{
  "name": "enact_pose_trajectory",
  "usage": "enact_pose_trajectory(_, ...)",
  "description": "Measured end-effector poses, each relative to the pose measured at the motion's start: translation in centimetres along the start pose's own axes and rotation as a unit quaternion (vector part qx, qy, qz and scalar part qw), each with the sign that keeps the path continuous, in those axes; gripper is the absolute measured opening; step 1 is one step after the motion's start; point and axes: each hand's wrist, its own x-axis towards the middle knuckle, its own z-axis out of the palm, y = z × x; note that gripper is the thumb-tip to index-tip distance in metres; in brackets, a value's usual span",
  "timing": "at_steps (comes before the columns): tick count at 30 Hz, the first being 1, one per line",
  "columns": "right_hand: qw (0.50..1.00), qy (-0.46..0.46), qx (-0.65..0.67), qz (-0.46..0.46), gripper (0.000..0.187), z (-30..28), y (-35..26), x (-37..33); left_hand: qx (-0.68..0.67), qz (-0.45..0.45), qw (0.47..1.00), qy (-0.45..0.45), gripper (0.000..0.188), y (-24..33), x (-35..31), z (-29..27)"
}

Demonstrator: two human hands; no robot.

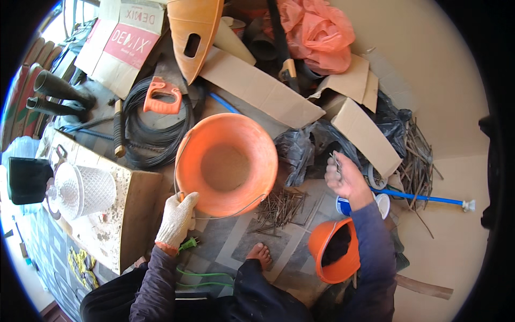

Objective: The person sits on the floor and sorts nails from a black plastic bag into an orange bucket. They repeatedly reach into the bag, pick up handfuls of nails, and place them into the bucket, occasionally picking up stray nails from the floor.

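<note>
My left hand (pixel 177 220), in a pale knitted glove, grips the near left edge of a large orange bucket (pixel 263 155) by its wire handle. The bucket is tilted so its mouth faces me, and only a dusty bottom shows inside. My right hand (pixel 347 180) is bare and raised to the right of the bucket, its fingers closed on thin, silvery metal pieces, too small to tell exactly. Between bucket and foot lies a heap of rusty nails or short rods (pixel 279 210) on the floor. A smaller orange bucket (pixel 316 244) with dark contents leans beside my right forearm.
A coil of black wire (pixel 134 126), an orange-handled saw (pixel 161 96) and rubber boots (pixel 59 94) lie at the left. A worn box (pixel 131 214) bears a white ribbed container (pixel 88 188). Cardboard (pixel 257 88), black plastic bags (pixel 295 153) and thin rods (pixel 418 161) crowd the far and right sides.
</note>
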Motion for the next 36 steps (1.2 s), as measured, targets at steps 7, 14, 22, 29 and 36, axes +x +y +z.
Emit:
enact_pose_trajectory(7,0.828,0.24,-0.406,-0.303,0.041,4.3,-0.3,1.3,0.006,0.015,1.0,-0.021,0.024,-0.4,-0.3,-0.3)
enact_pose_trajectory(14,0.587,0.136,-0.673,-0.428,0.025,15.5,8.4,-4.5,0.176,0.11,0.978,0.01,0.037,0.1,-1.1,0.6)
enact_pose_trajectory(22,0.36,0.176,-0.861,-0.314,0.014,15.1,13.2,19.7,0.221,0.18,0.959,0.006,0.04,0.1,-2.2,2.4)
enact_pose_trajectory(29,0.382,0.007,-0.883,-0.274,0.021,12.9,12.5,18.9,0.199,0.174,0.965,0.001,0.039,-0.7,-1.3,1.5)
enact_pose_trajectory(36,0.309,-0.121,-0.932,-0.148,0.025,11.7,14.4,18.3,0.193,0.172,0.966,-0.006,0.039,-0.1,-1.1,1.6)
